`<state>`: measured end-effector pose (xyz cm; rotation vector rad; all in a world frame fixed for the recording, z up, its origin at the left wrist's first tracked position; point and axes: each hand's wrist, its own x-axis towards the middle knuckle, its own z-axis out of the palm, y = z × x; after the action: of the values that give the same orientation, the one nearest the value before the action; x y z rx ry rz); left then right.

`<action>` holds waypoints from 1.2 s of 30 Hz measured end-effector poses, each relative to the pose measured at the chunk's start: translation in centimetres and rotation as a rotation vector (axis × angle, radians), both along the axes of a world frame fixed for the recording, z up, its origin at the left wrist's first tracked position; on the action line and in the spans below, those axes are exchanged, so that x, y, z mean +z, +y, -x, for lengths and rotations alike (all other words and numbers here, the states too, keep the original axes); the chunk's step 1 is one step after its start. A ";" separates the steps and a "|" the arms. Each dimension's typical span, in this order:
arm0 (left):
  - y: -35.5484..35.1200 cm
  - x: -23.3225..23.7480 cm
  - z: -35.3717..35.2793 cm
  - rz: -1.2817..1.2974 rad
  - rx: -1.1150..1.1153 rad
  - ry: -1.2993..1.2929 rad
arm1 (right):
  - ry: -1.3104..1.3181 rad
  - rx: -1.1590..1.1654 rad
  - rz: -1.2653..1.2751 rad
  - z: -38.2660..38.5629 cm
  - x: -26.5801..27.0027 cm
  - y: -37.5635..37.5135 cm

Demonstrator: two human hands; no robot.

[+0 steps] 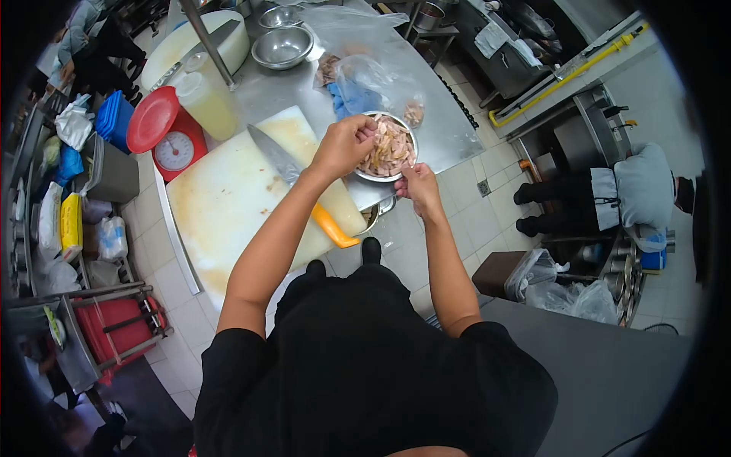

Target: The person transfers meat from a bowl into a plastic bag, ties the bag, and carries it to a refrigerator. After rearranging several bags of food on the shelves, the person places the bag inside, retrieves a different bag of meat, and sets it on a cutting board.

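Shiny tabletop [451,143] at twelve o'clock, tiled floor [499,169] at two, my right hand [418,187] pinching the bowl [416,143], left hand [349,142] bunched over meat [391,152]

Person wears blk short-slv top [373,365], blk trousers [343,286] & dark shoes [371,250], hands bare.

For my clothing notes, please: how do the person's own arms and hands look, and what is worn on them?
The left hand and the right hand wear no gloves. Short, plain black sleeves leave the forearms uncovered, and no watch shows. I cannot tell about rings.
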<state>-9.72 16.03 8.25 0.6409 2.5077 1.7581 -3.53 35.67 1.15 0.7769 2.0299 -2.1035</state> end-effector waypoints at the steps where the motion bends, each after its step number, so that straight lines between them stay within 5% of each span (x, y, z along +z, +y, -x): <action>1: 0.8 -0.1 0.3 0.008 0.006 -0.007 | -0.007 0.006 0.008 0.1 0.0 0.4; 3: 1.9 0.2 0.5 0.221 0.009 0.120 | -0.012 0.040 0.139 0.1 0.1 0.8; 7: 2.6 1.3 -0.1 0.188 0.056 0.152 | -0.021 0.124 0.199 -0.1 0.0 3.2; 11: 1.0 -0.1 0.9 0.056 0.311 0.064 | -0.008 0.186 0.230 -0.2 0.7 6.6; 13: -0.3 1.3 0.3 0.242 0.330 -0.062 | -0.022 0.208 0.226 -0.2 0.7 8.2; 17: -1.0 -2.9 -0.2 0.906 -0.114 0.055 | -0.006 0.226 0.174 -0.2 0.6 11.3; 25: 1.5 -5.3 1.8 1.266 -0.307 -0.018 | 0.020 0.187 0.169 0.6 1.2 15.9; 31: 0.7 -5.4 3.7 1.087 -0.346 0.006 | 0.013 0.124 0.149 1.2 1.4 16.6; 36: 1.9 -4.7 4.2 0.768 -0.172 -0.025 | 0.002 0.143 0.123 1.4 1.4 16.8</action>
<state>-13.93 17.95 3.54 0.7150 2.6968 0.6392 -4.88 52.43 2.54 0.5929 1.8752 -2.1254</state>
